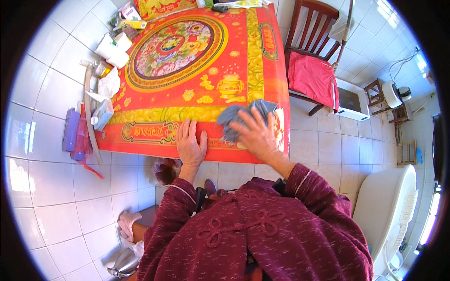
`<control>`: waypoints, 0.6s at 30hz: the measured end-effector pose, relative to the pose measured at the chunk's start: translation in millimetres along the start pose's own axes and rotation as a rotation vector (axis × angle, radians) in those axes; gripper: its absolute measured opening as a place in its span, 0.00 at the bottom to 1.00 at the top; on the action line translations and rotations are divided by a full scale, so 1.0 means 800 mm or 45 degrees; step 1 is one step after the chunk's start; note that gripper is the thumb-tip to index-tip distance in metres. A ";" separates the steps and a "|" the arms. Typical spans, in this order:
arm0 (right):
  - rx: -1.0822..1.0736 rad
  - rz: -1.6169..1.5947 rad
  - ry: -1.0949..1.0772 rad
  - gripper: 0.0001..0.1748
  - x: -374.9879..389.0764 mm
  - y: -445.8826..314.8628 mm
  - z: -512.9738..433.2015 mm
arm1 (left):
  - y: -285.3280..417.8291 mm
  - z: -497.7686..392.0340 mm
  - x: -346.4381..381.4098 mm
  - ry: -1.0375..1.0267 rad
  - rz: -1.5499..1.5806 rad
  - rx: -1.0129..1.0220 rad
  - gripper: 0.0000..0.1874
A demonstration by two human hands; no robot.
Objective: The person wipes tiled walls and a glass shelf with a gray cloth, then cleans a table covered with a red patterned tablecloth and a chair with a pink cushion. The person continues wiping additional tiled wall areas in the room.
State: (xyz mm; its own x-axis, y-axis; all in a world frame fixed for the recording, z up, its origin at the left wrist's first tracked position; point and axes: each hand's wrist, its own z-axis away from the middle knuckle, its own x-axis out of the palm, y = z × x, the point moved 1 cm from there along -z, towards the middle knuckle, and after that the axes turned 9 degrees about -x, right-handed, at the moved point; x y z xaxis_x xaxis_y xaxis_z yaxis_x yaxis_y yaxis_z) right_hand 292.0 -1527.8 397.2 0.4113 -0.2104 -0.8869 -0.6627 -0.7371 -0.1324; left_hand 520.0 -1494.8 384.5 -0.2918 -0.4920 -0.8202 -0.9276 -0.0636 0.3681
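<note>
A red and gold patterned tablecloth (pixel 218 98) covers the table in front of me. Near its front right corner, my right hand (pixel 258 137) holds a grey-blue cloth (pixel 230 116) down against the surface. The fingers are spread over it, and its crumpled folds stick out to the left and behind the hand. My left hand (pixel 191 142) rests flat at the front edge, beside a printed black-and-gold panel (pixel 149 132). It holds nothing, and its thumb is apart from the fingers.
Along the wall stand a plastic bottle (pixel 102 114), tissues (pixel 109 84), white containers (pixel 112 52) and a purple box (pixel 71 128). A wooden chair (pixel 309 31) with a red cloth (pixel 311 79) stands right of the table. A white tub-like appliance (pixel 381 207) is at lower right.
</note>
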 end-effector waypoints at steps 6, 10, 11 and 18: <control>0.493 -0.060 0.287 0.25 0.044 0.107 -0.060 | -0.003 0.004 0.003 -0.020 -0.018 -0.002 0.23; 0.025 0.366 -0.233 0.21 0.068 0.070 -0.102 | -0.003 0.003 0.003 -0.005 0.013 -0.039 0.22; -0.154 0.201 -0.229 0.21 0.072 0.046 -0.105 | -0.003 0.003 0.003 -0.012 0.019 -0.057 0.22; -0.251 -0.467 -0.029 0.22 0.035 0.021 -0.058 | -0.004 0.003 0.002 -0.032 -0.013 -0.043 0.21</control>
State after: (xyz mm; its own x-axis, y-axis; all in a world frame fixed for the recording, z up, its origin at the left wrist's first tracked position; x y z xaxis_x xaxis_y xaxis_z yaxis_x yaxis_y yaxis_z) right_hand 321.6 -1576.0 391.2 0.5826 0.1014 -0.8064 -0.3413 -0.8700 -0.3559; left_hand 521.8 -1493.6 381.1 -0.2888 -0.4693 -0.8345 -0.9221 -0.0981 0.3743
